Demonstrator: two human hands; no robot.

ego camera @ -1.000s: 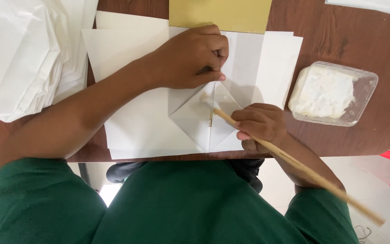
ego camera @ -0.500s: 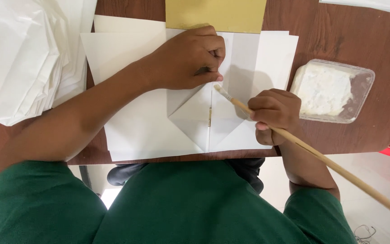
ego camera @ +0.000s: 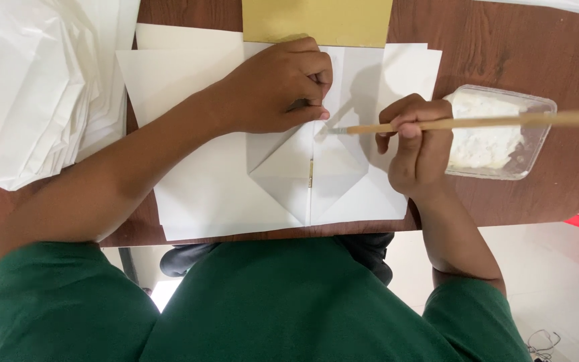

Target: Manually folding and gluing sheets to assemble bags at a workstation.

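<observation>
Head view, I log: brown table [ego camera: 504, 40]; white paper stack [ego camera: 28, 87] far left; gold card [ego camera: 316, 20] top centre. Folded white envelope sheet [ego camera: 283, 181] centre, flap point toward body. Clear tub [ego camera: 504, 134] of white paste right of sheet. Left hand [ego camera: 276, 87] fisted, pressing flap down. Right hand [ego camera: 417, 144] pinched around long wooden brush [ego camera: 477, 123], axis left-right, bristle tip at flap edge just beside left fingers. Right hand nearer tub. Hands apart.
</observation>
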